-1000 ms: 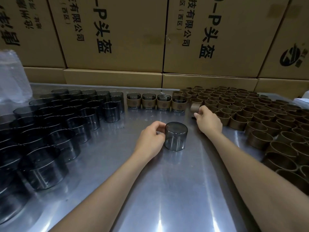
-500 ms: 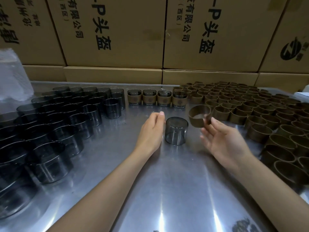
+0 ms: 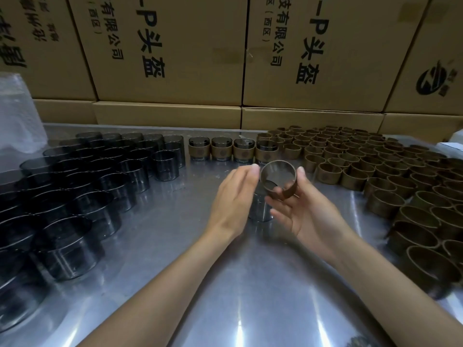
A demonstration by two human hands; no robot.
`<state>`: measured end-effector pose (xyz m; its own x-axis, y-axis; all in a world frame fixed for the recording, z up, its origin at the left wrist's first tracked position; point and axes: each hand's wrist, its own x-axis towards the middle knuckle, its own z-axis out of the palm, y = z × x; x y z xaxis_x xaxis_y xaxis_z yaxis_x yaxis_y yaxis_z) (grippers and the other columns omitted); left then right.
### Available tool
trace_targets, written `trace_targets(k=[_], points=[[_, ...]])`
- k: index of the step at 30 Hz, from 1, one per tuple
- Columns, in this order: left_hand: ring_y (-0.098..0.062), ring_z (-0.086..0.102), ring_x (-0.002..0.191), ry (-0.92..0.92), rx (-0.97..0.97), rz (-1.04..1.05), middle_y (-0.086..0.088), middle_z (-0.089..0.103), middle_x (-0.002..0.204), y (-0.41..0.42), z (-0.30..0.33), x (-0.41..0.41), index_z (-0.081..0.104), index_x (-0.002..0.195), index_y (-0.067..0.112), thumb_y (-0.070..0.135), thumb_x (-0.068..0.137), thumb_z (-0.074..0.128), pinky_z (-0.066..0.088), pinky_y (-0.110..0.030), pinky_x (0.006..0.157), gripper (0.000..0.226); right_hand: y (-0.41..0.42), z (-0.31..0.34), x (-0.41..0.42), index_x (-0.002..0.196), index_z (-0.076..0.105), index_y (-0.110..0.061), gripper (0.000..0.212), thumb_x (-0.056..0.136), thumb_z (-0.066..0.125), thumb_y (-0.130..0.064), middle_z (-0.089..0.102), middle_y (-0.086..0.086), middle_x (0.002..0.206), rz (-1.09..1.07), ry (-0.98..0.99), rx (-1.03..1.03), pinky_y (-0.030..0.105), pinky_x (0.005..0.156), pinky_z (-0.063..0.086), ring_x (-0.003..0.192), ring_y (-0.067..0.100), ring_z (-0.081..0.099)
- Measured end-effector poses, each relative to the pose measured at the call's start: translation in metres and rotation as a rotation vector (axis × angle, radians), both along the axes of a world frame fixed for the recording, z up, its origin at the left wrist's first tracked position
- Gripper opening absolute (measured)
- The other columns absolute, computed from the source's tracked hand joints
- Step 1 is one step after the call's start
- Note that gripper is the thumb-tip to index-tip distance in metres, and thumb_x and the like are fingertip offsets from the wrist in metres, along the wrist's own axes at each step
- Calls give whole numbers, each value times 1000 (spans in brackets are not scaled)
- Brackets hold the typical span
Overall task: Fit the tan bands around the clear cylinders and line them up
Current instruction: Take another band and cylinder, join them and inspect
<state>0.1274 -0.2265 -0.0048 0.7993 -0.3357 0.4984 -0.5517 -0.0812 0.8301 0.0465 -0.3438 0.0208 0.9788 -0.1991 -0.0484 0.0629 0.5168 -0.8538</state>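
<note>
Shiny brushed-steel worktop (image 3: 250, 284) throws back the overhead lights right up front. Both forearms reach in from the bottom edge. The left hand (image 3: 233, 196) is loose, fingers mostly straight, lying against the side of a smoky clear plastic cylinder (image 3: 259, 209) standing upright on the worktop. The right hand (image 3: 304, 209) pinches a tan ring-shaped band (image 3: 285, 182), thumb on the outside, fingertips underneath, holding it tilted just over the top of that cylinder. Off to the left sits a big crowd of bare clear cylinders (image 3: 82, 191); off to the right, a field of loose tan bands (image 3: 390, 171). Behind the hands, four already banded cylinders (image 3: 233, 151) stand in a row. At the very back, stacked brown cardboard boxes (image 3: 175, 58) with black print.
</note>
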Motion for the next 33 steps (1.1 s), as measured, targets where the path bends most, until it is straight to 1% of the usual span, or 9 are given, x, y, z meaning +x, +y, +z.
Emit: trace_targets(k=[5, 11, 13, 17, 21, 24, 26, 28, 33], points=[[-17, 52, 91, -115, 58, 20, -3, 58, 89, -6, -1, -5, 54, 90, 10, 48, 95, 21, 43, -40, 84, 51, 5, -1, -3, 66, 69, -27, 36, 79, 50, -54, 67, 0, 76, 96, -50, -103, 26, 57, 54, 82, 16, 70], [-20, 52, 94, -151, 27, 29, 1, 56, 91, 1, 0, -2, 52, 95, 8, 56, 88, 12, 43, -36, 81, 63, 15, -10, 2, 85, 58, -25, 23, 84, 44, -44, 60, -14, 81, -230, -255, -717, 9, 62, 41, 72, -6, 54], [-14, 52, 94, -139, 52, 12, 4, 54, 92, 5, 1, 1, 50, 97, 14, 59, 88, 12, 42, -28, 80, 59, 13, -16, 7, 94, 57, -31, 23, 87, 40, -46, 52, -13, 100, -293, -254, -848, 5, 77, 37, 88, -14, 48], [2, 48, 78, -34, 117, 13, 14, 48, 83, 10, -3, 5, 39, 88, 29, 68, 89, 15, 38, -23, 74, 46, 7, -26, 15, 119, 53, -38, 27, 98, 38, -46, 46, -12, 133, -235, -149, -945, 31, 113, 28, 128, -3, 36], [3, 50, 71, 77, 160, -66, 9, 49, 81, 8, -5, 3, 35, 92, 30, 68, 83, 16, 41, -29, 72, 44, 9, -26, 14, 133, 49, -32, 36, 100, 36, -39, 56, -11, 131, -155, -132, -770, 37, 110, 37, 124, 5, 50], [16, 52, 84, 127, 118, -117, 19, 53, 92, 8, -3, 4, 39, 111, 30, 68, 81, 21, 42, -14, 80, 52, 5, -25, 14, 140, 44, -31, 42, 100, 34, -42, 53, -14, 135, -169, -98, -802, 17, 105, 37, 125, -2, 46], [13, 51, 105, 189, 121, -165, 17, 55, 113, 10, -2, 7, 41, 129, 24, 70, 79, 23, 38, -18, 96, 70, 4, -26, 15, 124, 55, -36, 31, 101, 35, -39, 63, -24, 114, -169, -84, -759, 0, 82, 41, 105, -17, 53], [0, 48, 120, 235, 189, -210, 13, 54, 128, 15, -1, 8, 43, 135, 25, 74, 78, 26, 36, -24, 103, 77, 4, -25, 16, 104, 58, -41, 25, 102, 34, -36, 65, -29, 91, -176, -59, -726, 1, 72, 44, 87, -23, 56], [-2, 52, 119, 268, 253, -236, 14, 59, 126, 21, 2, 8, 51, 131, 28, 77, 77, 36, 38, -27, 105, 75, 3, -28, 18, 98, 57, -40, 24, 101, 34, -41, 64, -21, 99, -167, -61, -732, 10, 82, 45, 94, -14, 59]])
